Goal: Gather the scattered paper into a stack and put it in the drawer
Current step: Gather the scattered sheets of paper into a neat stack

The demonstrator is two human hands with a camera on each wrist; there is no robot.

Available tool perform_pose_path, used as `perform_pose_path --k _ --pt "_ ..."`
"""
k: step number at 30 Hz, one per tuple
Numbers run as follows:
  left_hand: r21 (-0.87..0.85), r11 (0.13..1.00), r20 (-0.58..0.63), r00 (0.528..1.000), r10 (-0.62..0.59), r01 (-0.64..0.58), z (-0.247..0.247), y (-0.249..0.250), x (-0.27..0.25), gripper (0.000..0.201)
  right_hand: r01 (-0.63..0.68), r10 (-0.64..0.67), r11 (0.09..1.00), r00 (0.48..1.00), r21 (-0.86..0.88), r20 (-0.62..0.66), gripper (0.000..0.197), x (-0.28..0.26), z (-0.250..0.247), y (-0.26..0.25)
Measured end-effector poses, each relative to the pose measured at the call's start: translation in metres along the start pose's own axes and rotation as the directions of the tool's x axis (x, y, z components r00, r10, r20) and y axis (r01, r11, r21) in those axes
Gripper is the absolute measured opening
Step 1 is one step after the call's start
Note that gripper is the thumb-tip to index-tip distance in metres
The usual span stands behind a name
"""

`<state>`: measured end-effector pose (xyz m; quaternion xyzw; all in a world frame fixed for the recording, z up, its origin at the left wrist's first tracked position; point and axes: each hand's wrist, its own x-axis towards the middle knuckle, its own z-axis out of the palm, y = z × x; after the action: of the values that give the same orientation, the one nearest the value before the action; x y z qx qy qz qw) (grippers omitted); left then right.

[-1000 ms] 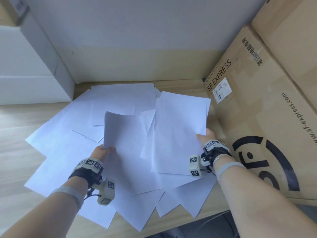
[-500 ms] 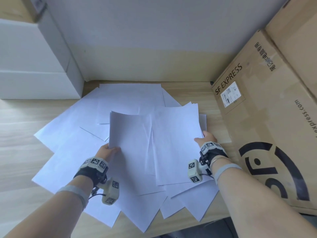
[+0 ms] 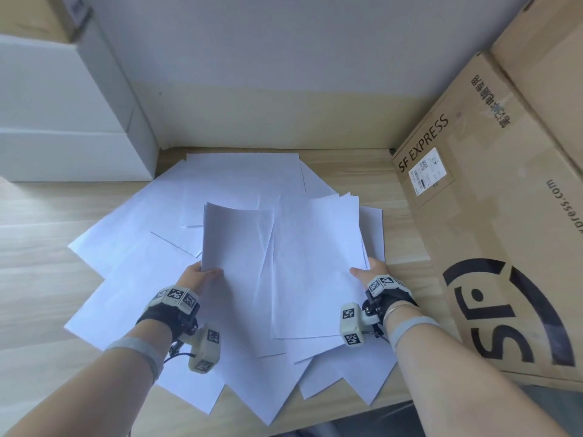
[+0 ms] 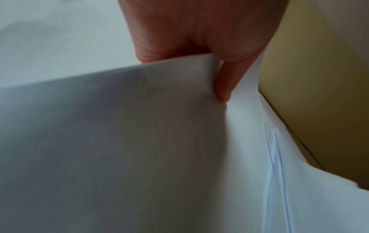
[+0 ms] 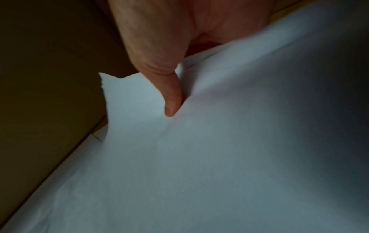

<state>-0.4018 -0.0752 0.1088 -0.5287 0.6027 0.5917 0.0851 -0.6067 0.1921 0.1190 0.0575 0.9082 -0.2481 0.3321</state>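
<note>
Surface: we are working on a pale wood-grain desk (image 3: 38, 253) set against a grey wall, with a brown cardboard box (image 3: 492, 234) standing just beside our right arm and white boxes (image 3: 63, 127) at far left.
Task thing: we are lifting a loose bundle of paper (image 3: 284, 253) over the scattered sheets (image 3: 132, 272) lying fanned flat on the desk.
Left hand (image 3: 198, 275): we are pinching the bundle's left edge, thumb on top.
Right hand (image 3: 372, 272): we are pinching its right edge, thumb (image 5: 171, 97) pressing into the sheets.
Key relation: the bundle is lying between our hands, long axis running away from us, edges not yet squared.
Materials: the sheets are thin, smooth, white, bowing and creasing.
Drawer: we are not seeing one.
</note>
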Motion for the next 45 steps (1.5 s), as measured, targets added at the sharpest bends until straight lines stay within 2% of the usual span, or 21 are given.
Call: perform_pose_path --k 4,7,8,13,20,27,32,37,40,45 --pt "0.004 1.000 -0.019 1.000 0.015 -0.015 -0.010 -0.001 0.000 0.016 -0.003 0.014 0.993 0.996 0.116 -0.092 0.035 -0.002 -0.023 0.004" --pt "0.003 1.000 -0.040 0.999 0.009 -0.009 -0.015 -0.003 0.000 0.003 0.009 0.017 0.986 0.988 0.166 -0.154 0.032 -0.003 -0.042 0.007" --pt "0.002 1.000 -0.047 0.999 0.011 -0.011 -0.016 -0.004 0.001 0.007 0.012 0.019 0.983 0.986 0.185 -0.165 0.032 -0.004 -0.047 0.008" --pt "0.010 1.000 -0.038 0.999 0.026 -0.026 -0.012 -0.005 0.004 0.008 -0.043 0.059 0.986 0.993 0.159 -0.102 0.037 -0.007 -0.053 0.011" --pt "0.024 1.000 -0.036 0.999 0.019 -0.018 -0.007 -0.014 0.007 0.010 -0.012 0.066 0.970 0.974 0.242 -0.218 0.033 -0.006 -0.050 0.023" --pt "0.026 1.000 -0.021 1.000 0.014 -0.014 -0.008 -0.017 0.012 0.008 0.009 0.087 0.963 0.935 0.268 -0.344 0.030 -0.008 -0.065 0.035" --pt "0.042 0.999 -0.027 1.000 0.011 -0.010 -0.008 -0.018 0.013 0.018 0.015 0.139 0.934 0.905 0.357 -0.403 0.028 -0.009 -0.075 0.033" --pt "0.105 0.994 -0.033 0.999 0.032 -0.029 -0.007 -0.015 0.009 0.009 0.047 0.178 0.890 0.880 0.453 -0.440 0.033 -0.012 -0.090 0.031" --pt "0.127 0.991 -0.029 0.999 0.046 -0.042 -0.007 -0.014 0.008 0.009 0.051 0.145 0.881 0.917 0.470 -0.372 0.035 -0.016 -0.091 0.024" --pt "0.117 0.991 -0.014 0.998 0.061 -0.059 -0.008 -0.013 0.007 0.009 0.074 0.050 0.917 0.954 0.392 -0.297 0.033 -0.012 -0.060 0.012"
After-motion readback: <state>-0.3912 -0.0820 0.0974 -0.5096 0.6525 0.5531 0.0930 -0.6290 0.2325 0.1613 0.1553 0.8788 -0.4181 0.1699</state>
